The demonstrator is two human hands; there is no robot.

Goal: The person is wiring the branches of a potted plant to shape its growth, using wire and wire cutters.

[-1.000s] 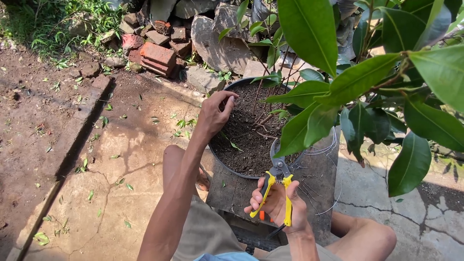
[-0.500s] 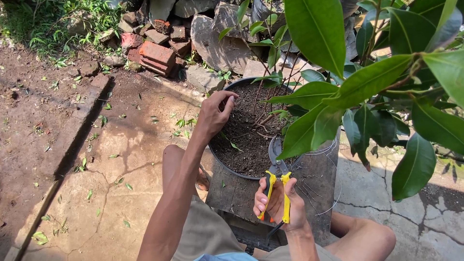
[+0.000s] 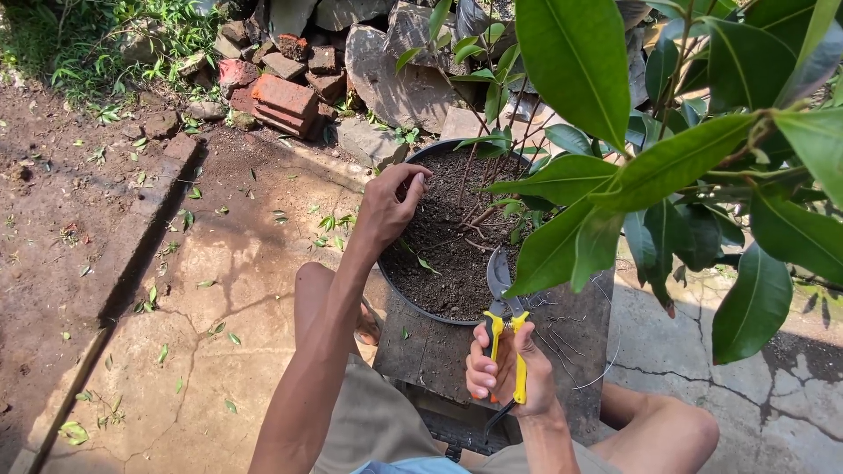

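The right hand (image 3: pixel 509 373) is clenched around a pair of pruning shears (image 3: pixel 505 338) with bright yellow, smooth plastic handles and short curved grey metal blades. The handles are squeezed near each other inside the grip, and the blades point up, away from the person, with their tips at the near rim of the pot (image 3: pixel 395 285). The shears sit low in the middle of the view, over a dark, weathered wooden bench (image 3: pixel 421 351) with a rough, grainy top and some thin dry twigs scattered on it.

The pot is round, dark and thin-walled, filled with crumbly dark brown soil (image 3: pixel 448 254) flecked with small bits of leaf and root. Several thin woody stems (image 3: pixel 479 189) rise from the soil. The left hand (image 3: pixel 391 206) rests at the far-left rim of the pot, fingers curled with the tips pinched together over the soil; I cannot tell whether it grasps anything.

Large glossy green leaves (image 3: pixel 575 70), oval and pointed with a pale midrib, hang across the right half of the view. Beyond the pot lie rough red bricks (image 3: pixel 285 96) and grey, jagged stones (image 3: pixel 391 61). The ground (image 3: pixel 219 298) is cracked concrete, dusty and sprinkled with small fallen leaves.
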